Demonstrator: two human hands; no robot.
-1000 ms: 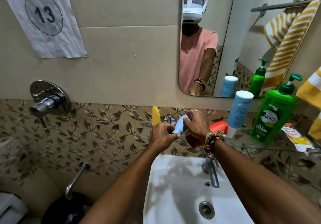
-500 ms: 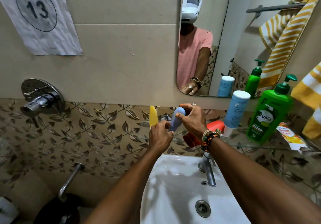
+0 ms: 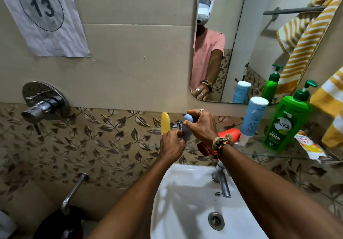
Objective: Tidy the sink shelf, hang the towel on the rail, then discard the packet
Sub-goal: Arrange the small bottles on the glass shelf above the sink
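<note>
White sink [image 3: 185, 192] lies nearest; above it the left hand [image 3: 171, 146] grips a yellow piece [image 3: 165, 122] while the right hand [image 3: 201, 125] pinches a blue piece [image 3: 187, 127]. Farther right, the packet [image 3: 309, 145] lies on the glass shelf [image 3: 259, 153]; the striped towel [image 3: 330, 97] hangs behind.

left hand [image 3: 171, 145] grips yellow piece [image 3: 165, 122], upright | right hand [image 3: 201, 127] wraps blue piece [image 3: 187, 127] | both above glass shelf [image 3: 259, 152] | red container [image 3: 228, 134] lying behind right wrist | green pump bottle [image 3: 286, 123] upright, orange packet [image 3: 309, 145] beside | striped towel [image 3: 330, 97] at right edge
</note>
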